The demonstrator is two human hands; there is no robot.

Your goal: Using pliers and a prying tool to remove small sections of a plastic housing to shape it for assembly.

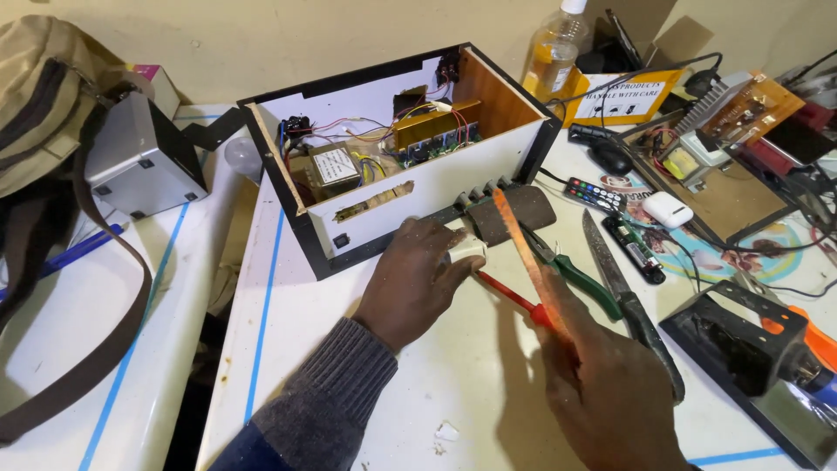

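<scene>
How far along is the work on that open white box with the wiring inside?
Done: transformer and circuit board sit wired inside the open box. In hand: the left hand presses a small white piece by the box front; the right hand holds an orange blade over it. Left: the box has no top cover.

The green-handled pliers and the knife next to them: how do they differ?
The green-handled pliers are shorter, with bright green grips; the knife is longer, with a dark handle. The pliers lie partly hidden behind the orange blade in the right hand; the knife lies in full view. Both rest untouched on the table.
</scene>
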